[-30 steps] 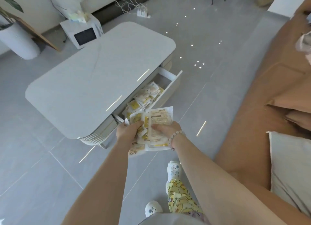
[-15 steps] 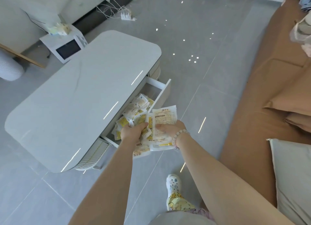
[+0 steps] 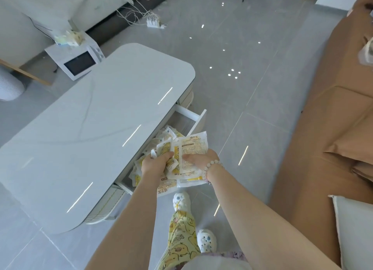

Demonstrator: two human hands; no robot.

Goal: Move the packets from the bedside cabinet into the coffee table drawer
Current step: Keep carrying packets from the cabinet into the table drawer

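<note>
I hold a stack of white and yellow packets (image 3: 193, 148) with both hands, just above the front of the open coffee table drawer (image 3: 199, 119). My left hand (image 3: 154, 164) grips the stack's left side. My right hand (image 3: 199, 158), with a bead bracelet at the wrist, holds the right side with the thumb on the top packet. Several more packets (image 3: 164, 135) lie inside the drawer, partly hidden by my hands and by the grey table top (image 3: 90, 128).
A brown sofa (image 3: 333, 118) with a pale cushion (image 3: 357, 229) runs along the right. My feet in white clogs (image 3: 181, 201) stand on the grey tiled floor beside the table. A white microwave (image 3: 78, 62) and a power strip (image 3: 154, 24) sit on the floor beyond.
I have stepped closer along the table, so it sits nearer and further left in view. Both hands keep the same hold on the stack, now lower over the drawer.
</note>
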